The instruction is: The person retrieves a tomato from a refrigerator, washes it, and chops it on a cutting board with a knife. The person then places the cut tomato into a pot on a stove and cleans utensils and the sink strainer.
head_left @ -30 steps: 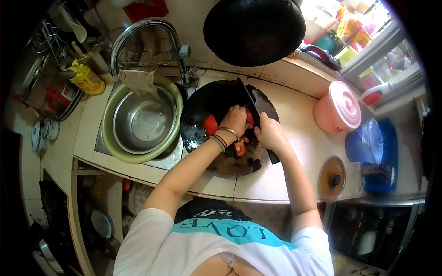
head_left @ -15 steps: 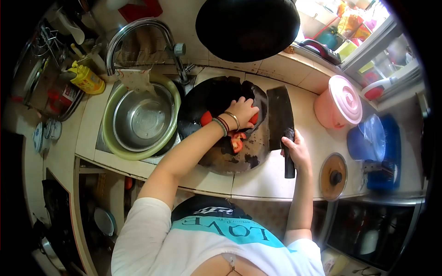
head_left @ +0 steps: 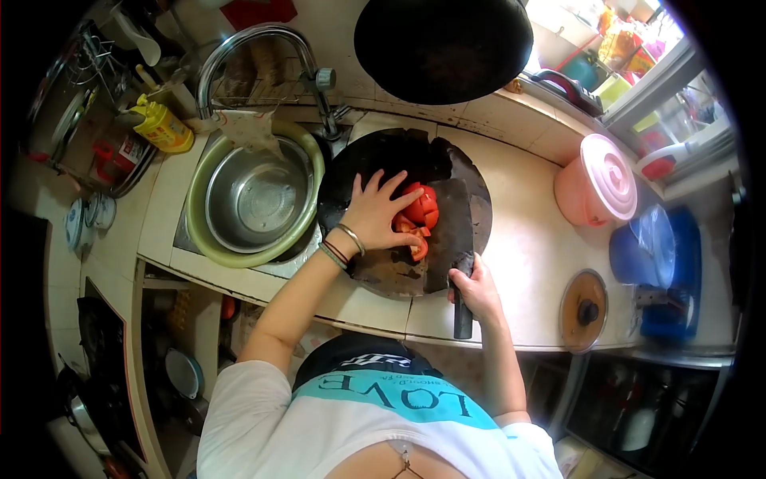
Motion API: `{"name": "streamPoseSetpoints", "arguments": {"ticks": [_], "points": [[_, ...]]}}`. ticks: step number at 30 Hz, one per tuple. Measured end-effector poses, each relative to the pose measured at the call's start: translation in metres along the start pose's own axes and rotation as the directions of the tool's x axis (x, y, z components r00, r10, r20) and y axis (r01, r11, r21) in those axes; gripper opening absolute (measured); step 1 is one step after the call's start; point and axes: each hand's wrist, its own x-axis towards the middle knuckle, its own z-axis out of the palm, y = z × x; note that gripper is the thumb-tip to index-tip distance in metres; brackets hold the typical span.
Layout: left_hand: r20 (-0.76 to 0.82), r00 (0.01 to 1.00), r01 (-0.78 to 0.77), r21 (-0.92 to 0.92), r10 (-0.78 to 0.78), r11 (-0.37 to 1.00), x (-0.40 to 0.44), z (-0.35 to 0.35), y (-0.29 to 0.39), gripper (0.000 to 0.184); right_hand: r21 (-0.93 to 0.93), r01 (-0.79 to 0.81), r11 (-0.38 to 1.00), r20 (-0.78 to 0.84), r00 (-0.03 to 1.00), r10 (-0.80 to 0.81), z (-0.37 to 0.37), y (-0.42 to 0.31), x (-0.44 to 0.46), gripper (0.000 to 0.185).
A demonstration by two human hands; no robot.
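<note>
On the dark round chopping board lie cut tomato pieces, gathered in one heap right of its middle. My left hand, with bangles at the wrist, is spread beside the heap; its thumb and forefinger reach the tomato's left edge. My right hand grips the black handle of a cleaver. The broad dark blade lies low over the board, close against the right side of the tomato. Whether any piece rests on the blade, I cannot tell.
Left of the board, a steel basin sits inside a green basin under the tap. A wok hangs behind. To the right stand a pink lidded bucket, a glass lid and a blue container.
The cleaver has moved left and nearer me, from the board's right edge to beside the tomato. My left hand has shifted left and spread its fingers; the tomato pieces are now together.
</note>
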Motion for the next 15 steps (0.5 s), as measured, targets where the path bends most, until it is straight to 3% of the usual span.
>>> {"name": "streamPoseSetpoints", "arguments": {"ticks": [4,10,15], "points": [[-0.107,0.988,0.099,-0.079,-0.107,0.992,-0.003,0.010,0.011,0.084,-0.123,0.004,0.992,0.067,0.998,0.004,0.025,-0.011,0.010,0.024],[-0.288,0.938,0.142,-0.185,-0.191,0.972,0.001,0.027,0.008,0.075,-0.042,0.008,0.999,0.084,0.996,-0.005,0.062,-0.013,0.022,0.030],[-0.315,0.904,0.194,-0.302,-0.290,0.933,0.004,0.031,0.007,0.063,0.129,0.028,0.991,0.078,0.996,-0.038,0.083,-0.004,0.028,0.029]]}}
